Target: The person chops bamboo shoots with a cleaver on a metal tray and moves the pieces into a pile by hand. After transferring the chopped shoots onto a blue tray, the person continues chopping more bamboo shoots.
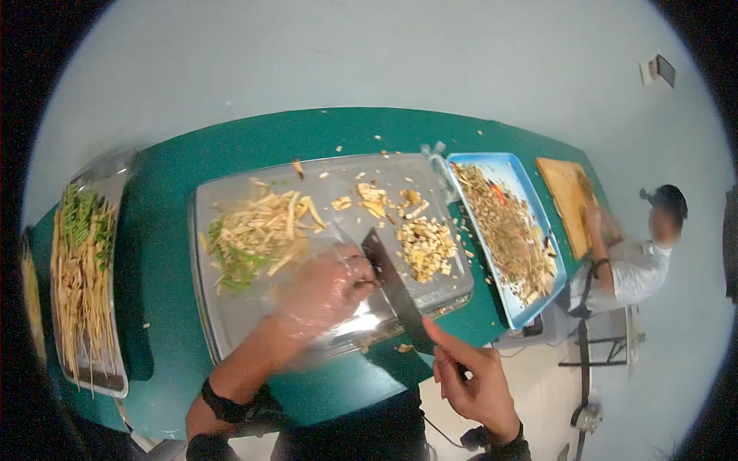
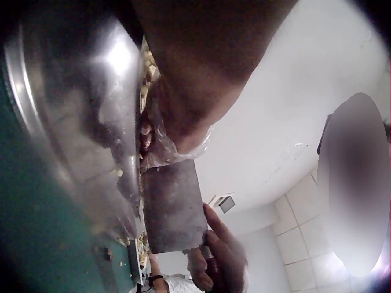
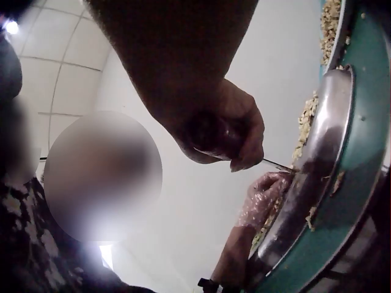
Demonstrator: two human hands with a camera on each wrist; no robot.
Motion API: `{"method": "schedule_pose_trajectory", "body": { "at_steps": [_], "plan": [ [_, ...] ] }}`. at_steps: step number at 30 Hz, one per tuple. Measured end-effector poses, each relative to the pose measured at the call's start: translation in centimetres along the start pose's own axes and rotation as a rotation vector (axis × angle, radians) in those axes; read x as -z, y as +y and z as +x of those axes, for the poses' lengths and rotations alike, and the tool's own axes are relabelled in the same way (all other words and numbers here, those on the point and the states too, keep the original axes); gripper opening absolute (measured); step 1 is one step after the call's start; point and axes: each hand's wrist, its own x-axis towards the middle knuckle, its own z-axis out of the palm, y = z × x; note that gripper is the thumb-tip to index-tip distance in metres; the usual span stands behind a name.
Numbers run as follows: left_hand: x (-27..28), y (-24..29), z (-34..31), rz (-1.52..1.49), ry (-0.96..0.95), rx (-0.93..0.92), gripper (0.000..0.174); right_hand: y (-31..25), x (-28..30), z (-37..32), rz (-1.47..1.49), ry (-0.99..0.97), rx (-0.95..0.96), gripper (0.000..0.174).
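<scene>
My right hand grips the handle of a cleaver, index finger stretched along its spine. The broad blade stands on edge over a metal tray, as the left wrist view shows side-on. My left hand, in a clear plastic glove and blurred, has its fingers curled over pale vegetable strips close beside the blade, mostly hidden under the hand. To its left spreads a pile of pale strips with green pieces. Right of the blade lies a heap of small diced bits.
A blue tray of chopped mixed bits stands on the right of the green table. Beyond it, another person works at a wooden board. A long tray of stalks with green tops is at far left.
</scene>
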Motion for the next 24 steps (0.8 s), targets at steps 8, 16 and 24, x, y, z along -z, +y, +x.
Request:
{"method": "schedule_pose_trajectory", "body": {
  "at_steps": [8, 16, 24],
  "plan": [
    [0.8, 0.9, 0.2, -0.003, -0.050, 0.064, 0.014, -0.5, 0.3, 0.2, -0.175, 0.043, 0.129, 0.060],
    [0.7, 0.9, 0.2, -0.010, -0.066, 0.073, 0.010, 0.0, 1.0, -0.3, -0.243, 0.074, 0.111, 0.057],
    [-0.2, 1.1, -0.1, 0.030, -0.006, 0.057, 0.013, 1.8, 1.3, -1.0, -0.119, 0.161, 0.074, 0.064]
  ]
}}
